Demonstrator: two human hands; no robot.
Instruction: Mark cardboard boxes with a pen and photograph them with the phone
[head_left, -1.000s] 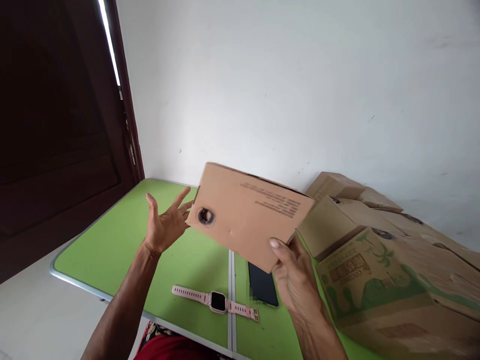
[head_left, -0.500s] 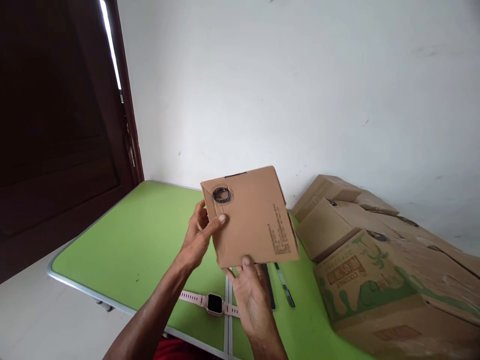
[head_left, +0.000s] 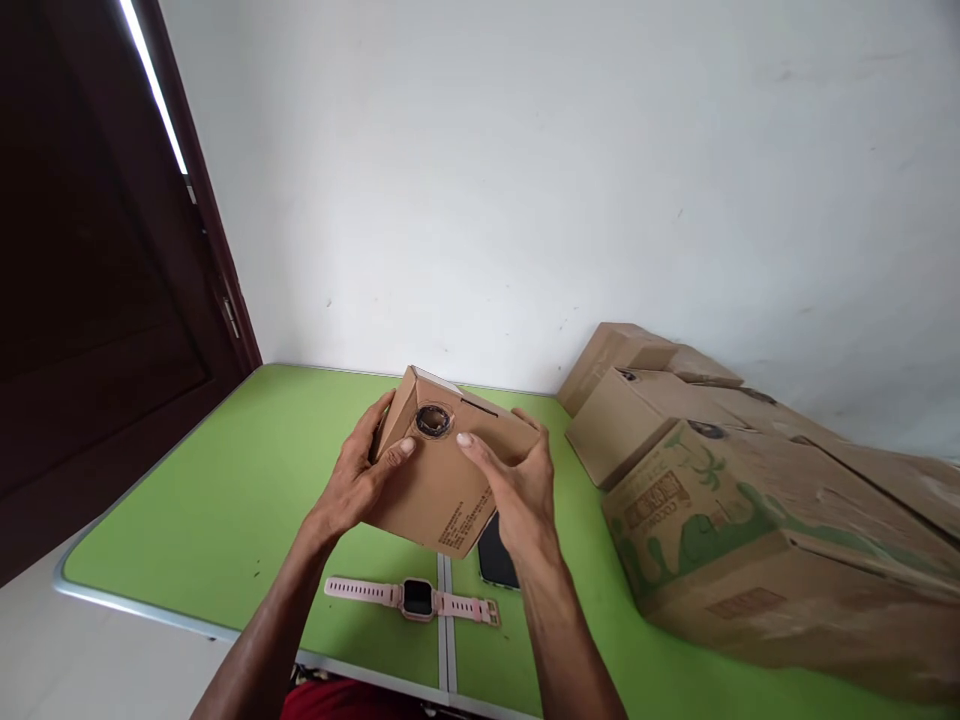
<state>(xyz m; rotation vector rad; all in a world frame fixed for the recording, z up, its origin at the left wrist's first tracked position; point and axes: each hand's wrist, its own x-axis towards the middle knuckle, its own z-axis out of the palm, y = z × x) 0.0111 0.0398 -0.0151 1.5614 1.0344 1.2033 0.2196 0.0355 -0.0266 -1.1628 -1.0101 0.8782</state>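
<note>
A small brown cardboard box (head_left: 442,490) is held tilted above the table between both hands. Its upper face has a round hole ringed with dark scribbled lines, a dark slot along one edge and printed text near the lower end. My left hand (head_left: 356,475) grips the left side, thumb on the face beside the hole. My right hand (head_left: 525,485) clasps the right side, its thumb just right of the hole and its other fingers behind the box. Below lies a pink smartwatch (head_left: 417,599), strap stretched out. A dark phone (head_left: 496,556) is partly covered by the right hand and box.
The green folding table (head_left: 202,480) has a metal rim and a centre seam. Several larger cardboard boxes (head_left: 697,540) sit along its right side against the white wall (head_left: 480,180). A dark door (head_left: 90,250) stands at the left.
My right hand has moved from the box's bottom edge up to its right side. The box has turned and tipped, showing its left side and top edge. The view has shifted slightly.
</note>
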